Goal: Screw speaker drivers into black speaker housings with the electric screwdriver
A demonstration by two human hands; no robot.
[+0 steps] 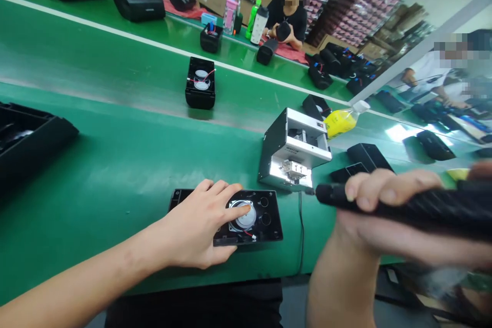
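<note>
My left hand (207, 218) grips a black speaker panel (269, 223) that lies flat on the green bench. Its thumb is at the near edge, and the index finger rests on the round silver speaker driver (245, 218) mounted in the panel. A short red wire with a white plug (251, 236) sticks out beside the driver. My right hand (388, 197) is wrapped round a black electric screwdriver (418, 210), held sideways and blurred at its rear. The driver's tip points left, close to the front of a silver and black screw feeder (298, 151).
An open black speaker shell (31, 136) lies at left, and another with red wires (200, 84) stands on the middle strip. Beyond the feeder are a yellow-labelled bottle (342, 122) and black housings (369, 156). A cable (302, 236) runs toward the near edge. Co-workers sit across.
</note>
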